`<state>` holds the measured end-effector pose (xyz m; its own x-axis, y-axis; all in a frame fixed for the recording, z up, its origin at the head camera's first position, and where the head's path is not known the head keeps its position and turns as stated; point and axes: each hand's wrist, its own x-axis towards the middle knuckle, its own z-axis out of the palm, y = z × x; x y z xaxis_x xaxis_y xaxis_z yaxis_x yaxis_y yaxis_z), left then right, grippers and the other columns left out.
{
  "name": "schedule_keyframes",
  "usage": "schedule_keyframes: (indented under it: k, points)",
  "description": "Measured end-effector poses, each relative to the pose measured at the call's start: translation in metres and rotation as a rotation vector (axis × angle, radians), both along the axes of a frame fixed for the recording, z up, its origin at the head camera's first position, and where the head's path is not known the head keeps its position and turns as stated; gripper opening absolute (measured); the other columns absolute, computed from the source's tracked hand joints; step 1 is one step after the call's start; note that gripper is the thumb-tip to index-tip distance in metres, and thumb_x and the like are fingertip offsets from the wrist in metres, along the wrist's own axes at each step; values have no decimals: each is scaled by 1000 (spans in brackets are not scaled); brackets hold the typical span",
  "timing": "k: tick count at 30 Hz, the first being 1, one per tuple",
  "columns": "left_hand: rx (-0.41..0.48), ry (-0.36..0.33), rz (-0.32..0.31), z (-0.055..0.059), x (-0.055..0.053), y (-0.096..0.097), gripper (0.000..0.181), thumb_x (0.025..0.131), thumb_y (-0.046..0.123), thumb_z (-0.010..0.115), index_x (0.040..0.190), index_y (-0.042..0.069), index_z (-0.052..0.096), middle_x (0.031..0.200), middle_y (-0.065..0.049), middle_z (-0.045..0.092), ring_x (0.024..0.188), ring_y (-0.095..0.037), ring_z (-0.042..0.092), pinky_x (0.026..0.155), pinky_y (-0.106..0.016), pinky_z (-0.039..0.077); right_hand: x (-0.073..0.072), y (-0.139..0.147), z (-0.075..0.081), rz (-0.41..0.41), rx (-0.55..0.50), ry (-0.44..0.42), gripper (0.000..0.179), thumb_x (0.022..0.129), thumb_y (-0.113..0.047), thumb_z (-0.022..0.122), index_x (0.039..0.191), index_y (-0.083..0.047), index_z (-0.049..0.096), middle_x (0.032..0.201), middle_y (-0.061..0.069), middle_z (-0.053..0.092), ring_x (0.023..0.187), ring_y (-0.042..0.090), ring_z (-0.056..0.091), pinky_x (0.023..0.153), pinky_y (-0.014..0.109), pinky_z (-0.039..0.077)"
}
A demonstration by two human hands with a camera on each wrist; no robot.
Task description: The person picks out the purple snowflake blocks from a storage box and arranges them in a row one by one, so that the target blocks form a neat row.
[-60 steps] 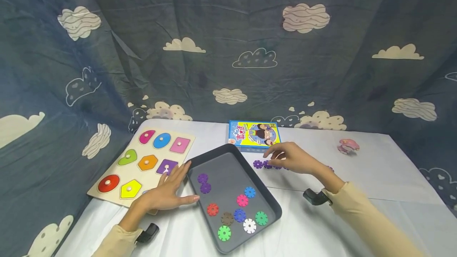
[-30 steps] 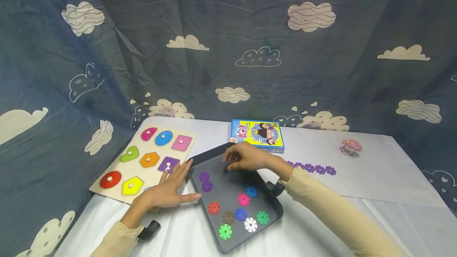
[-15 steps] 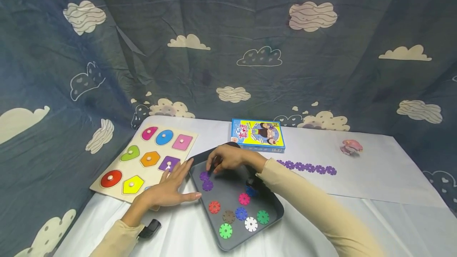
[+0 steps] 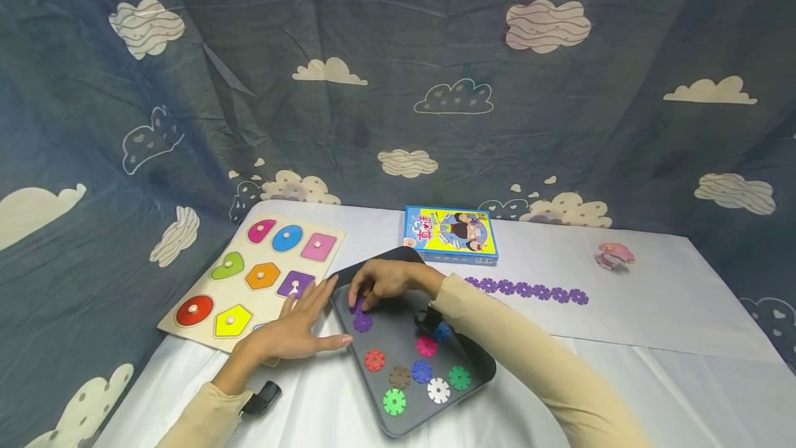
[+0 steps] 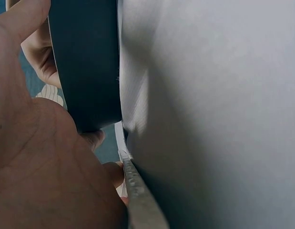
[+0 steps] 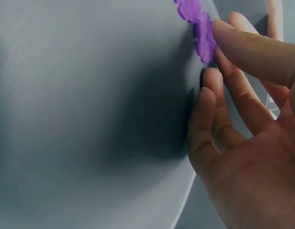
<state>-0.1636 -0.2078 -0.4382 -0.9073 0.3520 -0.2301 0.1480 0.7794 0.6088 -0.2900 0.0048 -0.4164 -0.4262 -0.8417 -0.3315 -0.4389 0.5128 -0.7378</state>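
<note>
My right hand [image 4: 390, 278] is over the far left part of a dark grey tray [image 4: 398, 427]. Between its thumb and forefinger it pinches a purple notched plastic disc [image 6: 205, 39], which is tilted up beside a second purple disc [image 4: 363, 323]. Spread along the tray's left rim is my left hand [image 4: 292, 334], fingers straight and touching the tray's side. Nearer me in the tray lie several notched discs, among them a red one [image 4: 374, 360], a white one [image 4: 438, 390] and a light green one [image 4: 394, 402].
A row of several purple discs [image 4: 524, 289] lies on the white cloth to the tray's right. Behind the tray is a blue and yellow box [image 4: 450, 235]. A wooden shape puzzle board [image 4: 240, 275] is at left, a small pink toy [image 4: 614, 255] at far right.
My right hand has moved left from the purple row into the tray, down to the purple discs, and now pinches one. My left hand has stayed at the tray's rim.
</note>
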Motion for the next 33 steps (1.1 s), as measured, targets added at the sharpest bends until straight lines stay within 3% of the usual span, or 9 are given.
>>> schedule_keyframes:
  k: [10,19,33]
  points:
    - [-2,0,3,-1,0,1,114,82,68,68,163,27,0,170,-8,0,156,-34,-9,119,-66,-12,4,-4,-2,3,32,96,19,84,0,77,97,-13,79,97,-6,66,76,7,52,67,18,46]
    - [-2,8,2,-2,-1,1,113,82,68,68,163,28,-1,170,-8,1,156,-34,-9,119,-66,-12,7,-7,-4,5,65,187,16,84,-3,79,91,-18,79,98,-7,67,82,6,54,73,18,47]
    - [4,17,-4,-3,0,0,113,83,67,68,163,27,-2,170,-7,2,156,-33,-9,119,-66,-13,6,-2,-2,24,55,188,12,83,-2,79,85,-13,76,85,-8,68,78,4,57,73,17,49]
